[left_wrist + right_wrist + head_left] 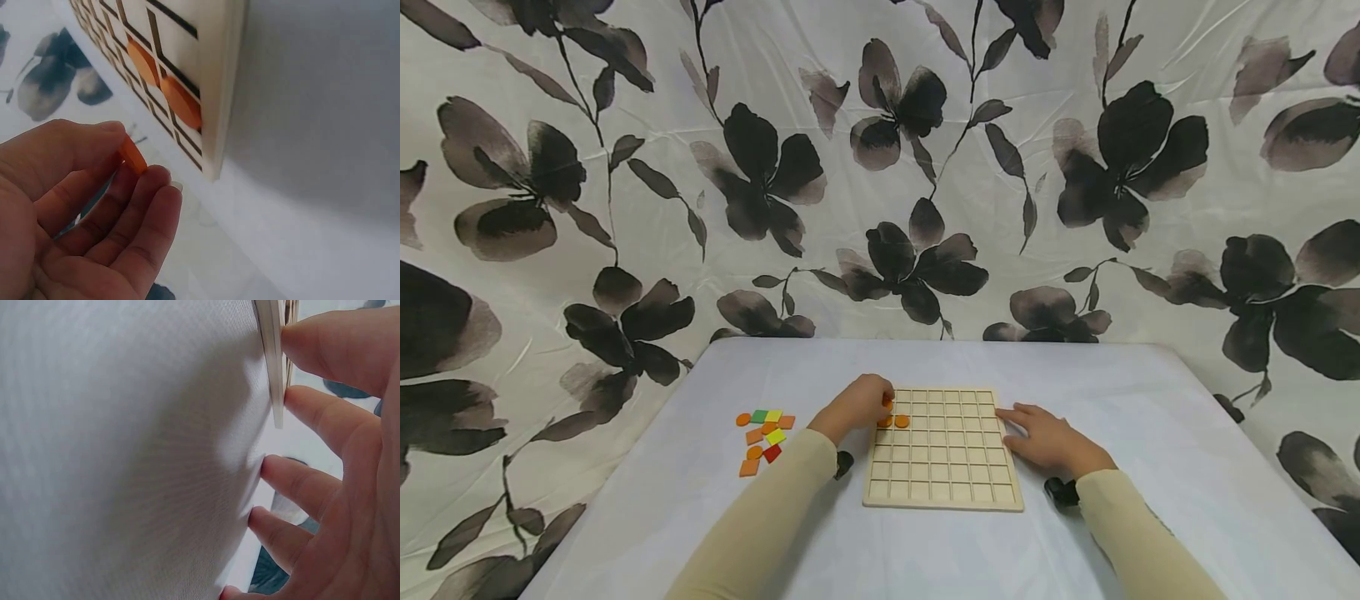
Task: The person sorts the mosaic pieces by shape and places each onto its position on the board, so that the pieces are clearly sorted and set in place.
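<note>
A pale wooden board (940, 471) with a grid of square recesses lies flat on the table. My left hand (859, 406) is over its far left corner, pinching a round orange disc (132, 156) between thumb and fingers. Two more orange discs (902, 422) sit side by side in cells at the left end of one row, close to the held one. At the opposite side, my right hand (1047, 437) has its fingers spread. In the right wrist view, its thumb and index fingertip touch the board's edge (272, 369), and other fingertips rest on the white cloth.
Left of the board, beyond my left forearm, lies a loose group of small pieces: orange discs (743, 419), orange squares (748, 467), yellow squares (775, 437), a green piece (759, 416) and a red square (772, 452). Behind the white-covered table (1075, 367) hangs a floral cloth (820, 275).
</note>
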Demonstrator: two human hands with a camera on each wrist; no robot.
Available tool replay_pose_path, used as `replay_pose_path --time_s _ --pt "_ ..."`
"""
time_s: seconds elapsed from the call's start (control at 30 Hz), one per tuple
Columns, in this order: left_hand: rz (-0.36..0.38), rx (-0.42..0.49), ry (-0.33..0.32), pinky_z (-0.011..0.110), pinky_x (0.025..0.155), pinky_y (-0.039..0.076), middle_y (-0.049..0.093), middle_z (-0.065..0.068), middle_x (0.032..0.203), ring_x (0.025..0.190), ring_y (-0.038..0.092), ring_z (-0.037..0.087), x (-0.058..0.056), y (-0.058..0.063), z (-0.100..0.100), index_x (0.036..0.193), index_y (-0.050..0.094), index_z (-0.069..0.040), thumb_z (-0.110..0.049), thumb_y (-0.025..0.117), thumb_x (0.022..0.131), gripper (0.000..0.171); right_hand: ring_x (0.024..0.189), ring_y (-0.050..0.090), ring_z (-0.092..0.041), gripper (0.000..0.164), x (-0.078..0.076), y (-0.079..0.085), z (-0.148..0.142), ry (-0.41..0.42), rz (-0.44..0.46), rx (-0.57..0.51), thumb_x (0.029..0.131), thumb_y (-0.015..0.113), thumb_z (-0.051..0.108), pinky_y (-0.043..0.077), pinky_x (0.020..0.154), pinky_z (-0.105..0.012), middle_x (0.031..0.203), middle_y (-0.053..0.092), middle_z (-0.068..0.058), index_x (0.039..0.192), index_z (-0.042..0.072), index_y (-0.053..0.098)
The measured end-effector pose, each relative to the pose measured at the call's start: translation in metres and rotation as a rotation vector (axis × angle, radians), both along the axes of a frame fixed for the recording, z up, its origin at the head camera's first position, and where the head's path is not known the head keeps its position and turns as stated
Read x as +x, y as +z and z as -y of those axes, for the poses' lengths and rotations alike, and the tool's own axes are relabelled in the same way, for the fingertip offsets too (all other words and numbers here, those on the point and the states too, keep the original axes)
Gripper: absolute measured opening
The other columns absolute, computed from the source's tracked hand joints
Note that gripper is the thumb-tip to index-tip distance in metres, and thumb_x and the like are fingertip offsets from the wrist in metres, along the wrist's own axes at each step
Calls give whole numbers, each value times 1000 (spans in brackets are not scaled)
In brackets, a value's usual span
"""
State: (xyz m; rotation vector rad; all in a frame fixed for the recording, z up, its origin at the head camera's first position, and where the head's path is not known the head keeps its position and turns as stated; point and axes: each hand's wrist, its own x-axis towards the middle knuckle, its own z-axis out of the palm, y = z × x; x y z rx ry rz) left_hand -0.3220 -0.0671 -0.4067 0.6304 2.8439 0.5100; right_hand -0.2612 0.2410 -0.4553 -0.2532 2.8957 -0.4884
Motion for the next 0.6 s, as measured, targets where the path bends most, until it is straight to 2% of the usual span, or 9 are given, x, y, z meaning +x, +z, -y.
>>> replay_pose_path --time_s 0.2,0.37,0.6 --pt "-18 -1 -54 35 83 50 68 8 107 93 57 18 1 -9 -6 111 69 -2 -7 64 90 22 140 30 -46 54 0 -1 0 -1 -2 1 96 51 35 22 104 -75 152 35 -22 147 17 42" --pt "-23 -2 -92 35 83 51 69 8 105 92 60 18 2 -9 -14 110 70 -2 -8 63 90 21 140 30 -46 54 0 -1 1 -3 -4 2 96 51 36 22 104 -74 152 35 -23 147 17 42" --pt "-17 -7 -107 31 80 51 68 5 102 88 60 15 5 -11 -25 107 71 -4 -10 66 90 18 140 30 -46 55 0 1 0 -5 -4 5 96 50 37 21 104 -75 152 34 -23 147 17 42"
